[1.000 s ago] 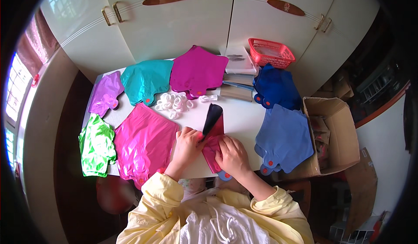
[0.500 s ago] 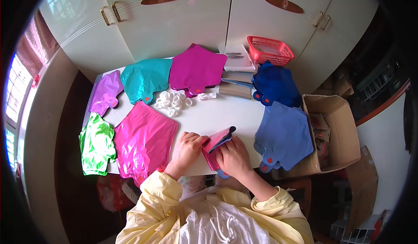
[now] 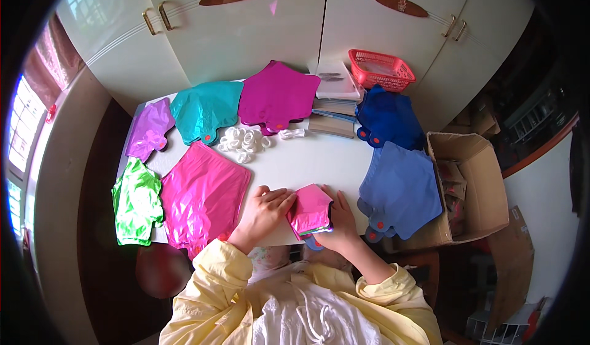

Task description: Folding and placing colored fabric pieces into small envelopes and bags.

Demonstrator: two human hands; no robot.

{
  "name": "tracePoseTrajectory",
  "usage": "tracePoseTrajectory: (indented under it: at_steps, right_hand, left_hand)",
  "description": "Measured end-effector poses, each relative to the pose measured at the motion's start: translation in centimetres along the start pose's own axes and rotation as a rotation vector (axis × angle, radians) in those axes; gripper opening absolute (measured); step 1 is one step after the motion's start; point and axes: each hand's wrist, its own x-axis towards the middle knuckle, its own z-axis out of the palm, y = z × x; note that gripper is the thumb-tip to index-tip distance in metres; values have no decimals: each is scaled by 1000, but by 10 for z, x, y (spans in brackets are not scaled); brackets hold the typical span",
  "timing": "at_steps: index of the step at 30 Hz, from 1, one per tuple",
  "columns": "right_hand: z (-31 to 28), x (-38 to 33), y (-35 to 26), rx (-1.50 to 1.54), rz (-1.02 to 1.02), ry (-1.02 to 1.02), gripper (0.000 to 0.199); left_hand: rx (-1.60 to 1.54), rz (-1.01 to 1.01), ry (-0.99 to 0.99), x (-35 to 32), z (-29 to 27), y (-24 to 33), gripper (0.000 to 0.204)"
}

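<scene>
A small folded pink shiny pouch (image 3: 310, 208) lies at the near edge of the white table (image 3: 307, 157), with other coloured layers showing at its lower edge. My left hand (image 3: 265, 208) presses against its left side, fingers laid on it. Around its right and lower edge my right hand (image 3: 340, 219) is wrapped, holding it. Just left of my left hand lies a large flat pink foil piece (image 3: 203, 194).
Foil pieces lie around the table: green (image 3: 136, 200), purple (image 3: 149, 130), teal (image 3: 206, 108), magenta (image 3: 278, 96), dark blue (image 3: 388, 117), light blue (image 3: 399, 188). White rings (image 3: 246, 140) sit mid-table. Stacked packets (image 3: 335, 108) and a red basket (image 3: 381, 69) stand behind; an open cardboard box (image 3: 476, 191) sits at right.
The pink pouch stood longer with a dark flap pointing away from me; that flap has been folded down, and the pouch is now a compact square between both hands.
</scene>
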Motion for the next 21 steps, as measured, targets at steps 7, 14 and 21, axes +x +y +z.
tracePoseTrajectory:
  at_steps: [7, 14, 21]
  right_hand:
    - [-2, 0, -1, -16, -25, 8, 57]
    - [-1, -3, 5, -11, -89, 44, 68]
    - [10, -5, 11, -88, -114, 56, 74]
  left_hand:
    - [63, 18, -88, -1, -5, 3, 37]
    - [7, -10, -80, -7, 3, 6, 39]
    - [0, -5, -109, -9, -3, 6, 45]
